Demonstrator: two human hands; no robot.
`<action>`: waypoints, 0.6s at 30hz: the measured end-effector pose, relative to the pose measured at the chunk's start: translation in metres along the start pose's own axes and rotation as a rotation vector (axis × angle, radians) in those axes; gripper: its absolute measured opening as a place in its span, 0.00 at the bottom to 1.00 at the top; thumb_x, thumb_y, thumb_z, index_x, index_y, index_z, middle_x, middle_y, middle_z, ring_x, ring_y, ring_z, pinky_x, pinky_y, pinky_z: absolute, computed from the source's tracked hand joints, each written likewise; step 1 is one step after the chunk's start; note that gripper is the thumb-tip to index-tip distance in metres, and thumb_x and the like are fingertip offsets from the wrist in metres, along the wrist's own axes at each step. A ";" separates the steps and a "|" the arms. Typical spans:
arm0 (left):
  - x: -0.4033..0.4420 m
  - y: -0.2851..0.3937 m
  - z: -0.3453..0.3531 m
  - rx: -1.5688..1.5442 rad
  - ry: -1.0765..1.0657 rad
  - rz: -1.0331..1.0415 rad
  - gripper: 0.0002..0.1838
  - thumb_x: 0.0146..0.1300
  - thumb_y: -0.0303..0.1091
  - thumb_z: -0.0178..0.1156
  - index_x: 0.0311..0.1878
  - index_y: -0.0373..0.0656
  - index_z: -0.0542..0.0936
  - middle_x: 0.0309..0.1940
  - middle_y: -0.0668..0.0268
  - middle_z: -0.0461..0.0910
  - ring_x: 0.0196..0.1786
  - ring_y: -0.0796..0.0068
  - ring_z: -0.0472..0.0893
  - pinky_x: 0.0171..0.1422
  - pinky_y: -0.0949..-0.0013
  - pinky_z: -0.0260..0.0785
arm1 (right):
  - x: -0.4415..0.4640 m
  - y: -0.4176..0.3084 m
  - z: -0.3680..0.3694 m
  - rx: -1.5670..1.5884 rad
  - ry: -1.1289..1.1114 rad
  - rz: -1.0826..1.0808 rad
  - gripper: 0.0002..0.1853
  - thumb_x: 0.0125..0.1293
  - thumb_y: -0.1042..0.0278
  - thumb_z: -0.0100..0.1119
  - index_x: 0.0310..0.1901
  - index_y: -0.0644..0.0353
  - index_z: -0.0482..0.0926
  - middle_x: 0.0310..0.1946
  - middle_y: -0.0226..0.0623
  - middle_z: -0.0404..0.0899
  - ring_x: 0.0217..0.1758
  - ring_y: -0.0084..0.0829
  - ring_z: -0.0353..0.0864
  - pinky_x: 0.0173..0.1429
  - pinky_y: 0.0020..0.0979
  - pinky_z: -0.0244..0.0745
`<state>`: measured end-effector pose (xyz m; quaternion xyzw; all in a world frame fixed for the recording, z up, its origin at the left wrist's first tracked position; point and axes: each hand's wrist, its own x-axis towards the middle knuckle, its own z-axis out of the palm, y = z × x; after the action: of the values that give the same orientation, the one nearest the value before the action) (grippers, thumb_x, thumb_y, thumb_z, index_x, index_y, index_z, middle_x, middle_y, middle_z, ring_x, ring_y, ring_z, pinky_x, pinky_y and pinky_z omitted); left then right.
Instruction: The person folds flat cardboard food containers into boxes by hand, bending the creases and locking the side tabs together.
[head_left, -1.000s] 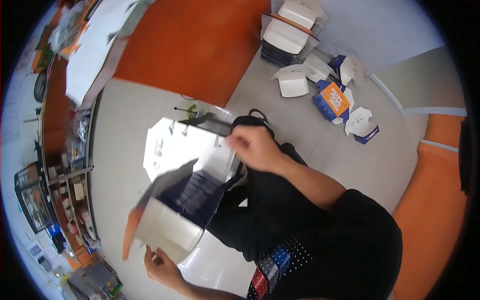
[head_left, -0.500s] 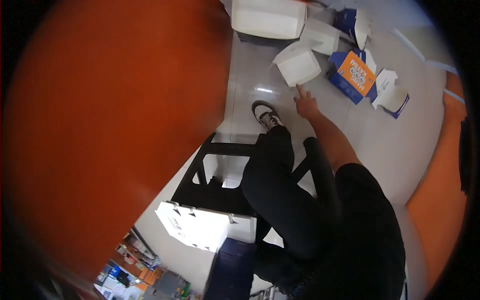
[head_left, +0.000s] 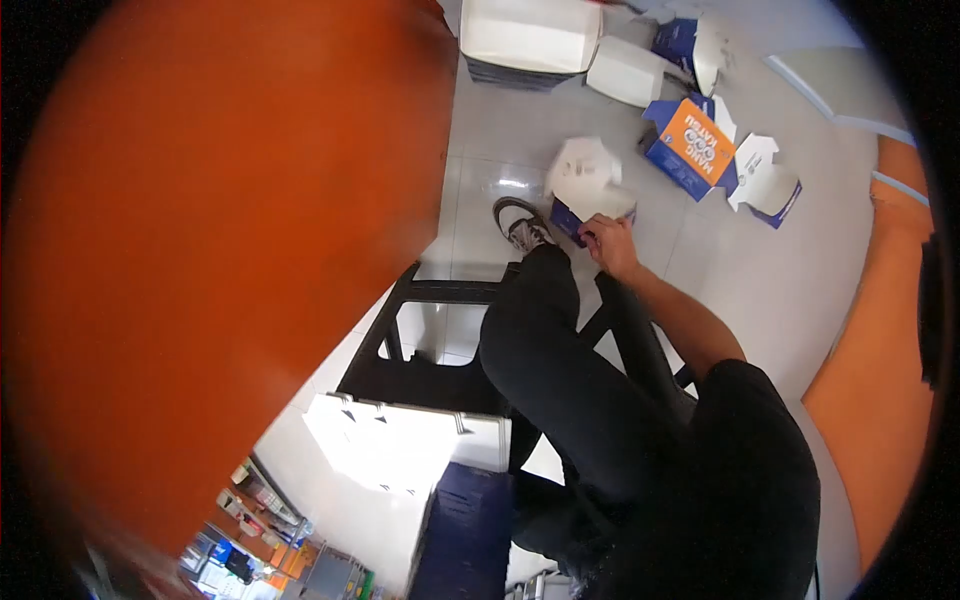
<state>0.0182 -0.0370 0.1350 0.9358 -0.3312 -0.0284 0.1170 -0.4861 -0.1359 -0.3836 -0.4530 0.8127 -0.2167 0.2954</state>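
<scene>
Box (head_left: pixel 585 180) turned, right hand (head_left: pixel 609 246) holding its edge

Navy stack (head_left: pixel 462 530) cut by bottom edge; shelf items (head_left: pixel 250 508) blurred.

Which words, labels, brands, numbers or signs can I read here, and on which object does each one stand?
"MANG": on the orange face of the blue box
"KATSU": on the same orange face
Too small or blurred to read: marks on the white-lidded box at the right hand, the rightmost box and the dark-blue stack
</scene>
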 end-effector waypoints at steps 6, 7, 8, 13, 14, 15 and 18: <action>-0.013 -0.005 -0.015 -0.319 -0.039 -0.133 0.23 0.81 0.43 0.52 0.68 0.36 0.77 0.67 0.46 0.76 0.70 0.57 0.74 0.79 0.64 0.61 | -0.064 -0.094 -0.128 0.908 0.221 0.127 0.10 0.66 0.78 0.71 0.48 0.61 0.84 0.45 0.33 0.84 0.51 0.26 0.82 0.58 0.32 0.75; -0.003 -0.040 -0.014 -0.216 -0.107 0.116 0.24 0.77 0.41 0.56 0.68 0.37 0.77 0.69 0.49 0.75 0.74 0.54 0.70 0.82 0.58 0.58 | -0.075 -0.115 -0.162 0.982 0.185 0.133 0.10 0.66 0.79 0.70 0.48 0.62 0.84 0.46 0.33 0.84 0.51 0.24 0.81 0.58 0.30 0.75; -0.009 -0.007 0.004 -0.874 0.074 -0.068 0.23 0.76 0.42 0.61 0.61 0.31 0.83 0.47 0.56 0.82 0.36 0.70 0.82 0.38 0.69 0.76 | -0.091 -0.138 -0.194 1.058 0.138 0.138 0.10 0.67 0.80 0.70 0.48 0.64 0.83 0.47 0.33 0.83 0.52 0.22 0.80 0.59 0.27 0.75; -0.024 -0.006 0.000 -0.746 0.145 0.308 0.22 0.80 0.36 0.53 0.24 0.42 0.67 0.21 0.75 0.65 0.27 0.85 0.62 0.31 0.74 0.57 | -0.195 -0.253 -0.304 0.788 0.112 -0.674 0.11 0.63 0.83 0.69 0.48 0.64 0.84 0.41 0.37 0.84 0.47 0.29 0.83 0.52 0.29 0.77; -0.022 -0.010 0.002 -0.885 0.066 0.365 0.19 0.79 0.36 0.56 0.28 0.40 0.73 0.24 0.73 0.71 0.29 0.83 0.67 0.35 0.75 0.61 | -0.215 -0.273 -0.318 0.637 0.120 -0.880 0.12 0.61 0.83 0.69 0.47 0.63 0.85 0.39 0.37 0.84 0.45 0.31 0.84 0.48 0.30 0.77; -0.033 0.011 -0.003 -0.982 0.026 0.274 0.13 0.78 0.35 0.58 0.38 0.35 0.80 0.30 0.69 0.78 0.34 0.80 0.75 0.40 0.74 0.67 | -0.232 -0.297 -0.324 0.598 0.081 -1.107 0.13 0.57 0.82 0.71 0.45 0.62 0.86 0.38 0.37 0.83 0.43 0.31 0.84 0.45 0.30 0.78; -0.020 0.013 -0.003 -0.990 -0.136 0.364 0.17 0.76 0.36 0.62 0.57 0.31 0.81 0.50 0.60 0.84 0.44 0.75 0.82 0.48 0.71 0.73 | -0.283 -0.381 -0.321 0.513 -0.176 -1.589 0.13 0.51 0.76 0.72 0.41 0.58 0.87 0.38 0.31 0.83 0.39 0.28 0.84 0.38 0.29 0.77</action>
<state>-0.0047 -0.0340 0.1409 0.6920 -0.4422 -0.2210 0.5260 -0.3546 -0.0526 0.1677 -0.8250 0.1512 -0.5021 0.2110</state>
